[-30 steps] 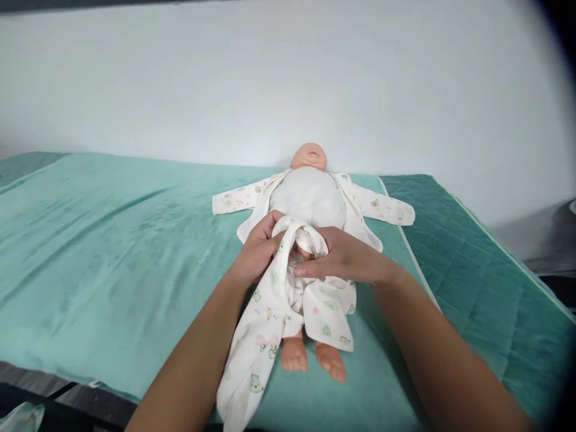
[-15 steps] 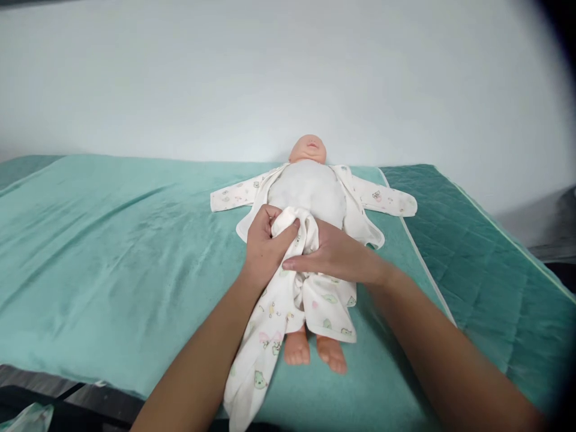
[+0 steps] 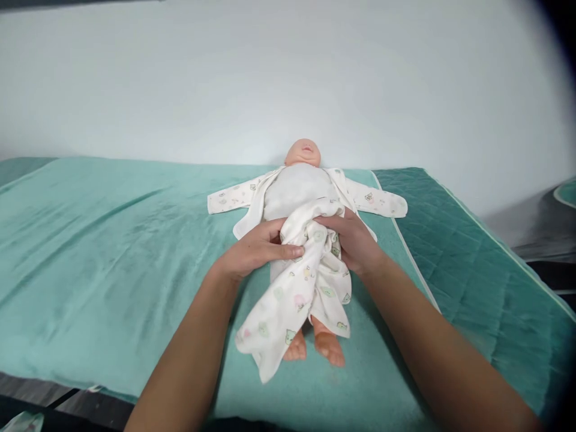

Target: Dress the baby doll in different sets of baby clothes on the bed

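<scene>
A baby doll [image 3: 302, 154] lies on its back, head toward the wall and bare feet [image 3: 329, 348] toward me. Its pale grey torso [image 3: 297, 183] shows between the spread fronts of a white printed baby jacket [image 3: 249, 222], sleeves stretched out sideways. Over the doll's lower body are white printed baby pants [image 3: 299, 294], bunched at the top. My left hand [image 3: 265, 246] grips the bunched cloth from the left, thumb on top. From the right, my right hand [image 3: 353, 240] holds the same cloth, some fingers hidden. One pant leg hangs toward me on the left; another lies above the right foot.
A light teal sheet [image 3: 112, 258] covers the bed under the doll. To the right lies a darker quilted cover [image 3: 468, 270]. A pale wall [image 3: 270, 78] stands behind. At the lower left the bed edge and dark floor [image 3: 101, 408] show.
My hands have moved apart, the right one up and to the right, spreading the bunched top of the pants. The loose pant leg has swung up and right, nearer the doll's feet.
</scene>
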Motion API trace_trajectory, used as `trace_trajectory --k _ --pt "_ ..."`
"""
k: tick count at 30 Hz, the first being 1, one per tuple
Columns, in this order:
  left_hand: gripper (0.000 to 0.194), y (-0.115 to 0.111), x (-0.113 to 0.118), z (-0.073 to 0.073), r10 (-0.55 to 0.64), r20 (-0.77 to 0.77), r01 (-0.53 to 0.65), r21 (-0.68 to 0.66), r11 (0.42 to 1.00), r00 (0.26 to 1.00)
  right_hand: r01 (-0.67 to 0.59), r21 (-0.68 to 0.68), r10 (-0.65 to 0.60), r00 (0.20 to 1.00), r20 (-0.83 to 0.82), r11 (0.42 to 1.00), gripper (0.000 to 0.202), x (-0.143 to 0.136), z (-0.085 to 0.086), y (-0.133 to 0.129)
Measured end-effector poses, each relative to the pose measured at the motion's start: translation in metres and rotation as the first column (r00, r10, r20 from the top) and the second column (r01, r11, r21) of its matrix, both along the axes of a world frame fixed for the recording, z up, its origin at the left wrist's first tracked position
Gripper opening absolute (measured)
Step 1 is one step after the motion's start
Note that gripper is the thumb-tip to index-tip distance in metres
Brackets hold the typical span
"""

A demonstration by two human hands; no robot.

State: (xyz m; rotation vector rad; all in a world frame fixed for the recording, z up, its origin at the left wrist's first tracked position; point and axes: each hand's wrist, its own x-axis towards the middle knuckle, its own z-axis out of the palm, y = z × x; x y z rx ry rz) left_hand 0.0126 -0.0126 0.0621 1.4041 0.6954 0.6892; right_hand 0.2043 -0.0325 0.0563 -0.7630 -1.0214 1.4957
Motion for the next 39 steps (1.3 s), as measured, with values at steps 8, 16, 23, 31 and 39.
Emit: trace_trajectory --k 8,16,23,31,39 --pt "0.029 -0.002 0.008 -0.011 0.173 0.185 -0.165 -0.058 0.985 0.967 -0.075 0.019 0.074 0.997 0.019 0.997 0.029 0.000 0.005 -0.002" --pt "0.034 -0.005 0.009 -0.005 0.135 0.057 -0.136 0.002 0.991 0.989 -0.054 0.029 0.052 0.998 0.038 0.998 0.025 -0.001 0.004 -0.001" --pt "0.035 -0.006 0.010 0.003 0.108 -0.009 -0.108 0.034 0.994 0.994 0.032 0.094 -0.053 0.970 0.236 0.995 0.016 -0.004 0.005 -0.002" --pt "0.025 -0.010 0.006 0.004 0.083 -0.119 -0.076 0.062 0.995 0.989 0.097 0.171 -0.133 0.968 0.212 0.980 0.014 -0.006 0.004 -0.005" --pt "0.035 -0.016 0.013 -0.013 0.325 0.201 -0.304 -0.131 0.944 0.924 0.002 0.195 -0.093 0.885 0.457 0.981 0.032 -0.004 0.006 -0.005"
